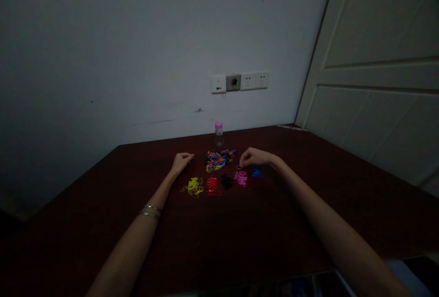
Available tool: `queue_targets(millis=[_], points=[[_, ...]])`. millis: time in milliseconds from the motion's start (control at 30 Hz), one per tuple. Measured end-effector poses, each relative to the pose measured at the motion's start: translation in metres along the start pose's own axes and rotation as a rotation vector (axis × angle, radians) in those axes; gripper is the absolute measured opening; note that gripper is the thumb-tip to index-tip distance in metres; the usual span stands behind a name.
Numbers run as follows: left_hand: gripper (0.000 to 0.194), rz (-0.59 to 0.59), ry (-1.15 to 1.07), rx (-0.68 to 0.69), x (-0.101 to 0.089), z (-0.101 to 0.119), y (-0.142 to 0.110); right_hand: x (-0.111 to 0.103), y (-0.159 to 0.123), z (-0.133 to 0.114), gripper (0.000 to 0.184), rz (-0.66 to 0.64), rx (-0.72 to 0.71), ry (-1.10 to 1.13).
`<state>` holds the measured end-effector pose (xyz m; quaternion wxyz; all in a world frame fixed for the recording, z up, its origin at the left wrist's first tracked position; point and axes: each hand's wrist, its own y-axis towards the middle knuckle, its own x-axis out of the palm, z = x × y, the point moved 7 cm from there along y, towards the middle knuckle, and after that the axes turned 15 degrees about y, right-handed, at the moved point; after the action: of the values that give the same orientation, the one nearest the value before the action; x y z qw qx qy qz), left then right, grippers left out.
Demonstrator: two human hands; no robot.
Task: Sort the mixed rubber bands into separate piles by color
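Observation:
My right hand point(254, 156) is pinched closed, with a small pale rubber band point(238, 167) looped at its fingertips. It hovers just above a pink pile of rubber bands point(241, 179) and partly covers a blue pile point(256, 171). My left hand point(181, 162) lies on the table left of the mixed heap of coloured bands point(218, 160). Its fingers are curled together, and anything between them cannot be made out. In front of the heap sit yellow bands point(194, 187), red bands point(213, 186) and black bands point(226, 181).
Behind the heap stands a clear bottle with a pink cap point(218, 134). The dark red table point(206, 233) meets a white wall bearing sockets point(254, 81). A pale panelled door or cabinet point(377, 118) borders the right side.

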<state>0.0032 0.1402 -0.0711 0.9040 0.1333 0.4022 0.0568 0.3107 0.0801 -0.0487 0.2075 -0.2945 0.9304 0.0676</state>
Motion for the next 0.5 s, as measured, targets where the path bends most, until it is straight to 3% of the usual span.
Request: queue_targets(millis=[167,333,400,500], points=[[0.036,-0.011,0.001,-0.011,0.001,-0.001,0.0,0.002,0.001,0.012,0.019,-0.055,0.062,0.01],[0.033,-0.032,0.017,0.005,0.003,0.003,-0.001,-0.008,0.001,0.009,0.018,0.053,0.023,-0.008],[0.031,-0.083,0.035,0.031,0.006,0.009,-0.002,-0.016,-0.001,0.007,0.019,0.136,-0.008,-0.025],[0.027,-0.273,0.068,0.103,0.013,0.027,-0.007,-0.03,-0.006,0.01,0.027,0.274,-0.034,-0.047]])
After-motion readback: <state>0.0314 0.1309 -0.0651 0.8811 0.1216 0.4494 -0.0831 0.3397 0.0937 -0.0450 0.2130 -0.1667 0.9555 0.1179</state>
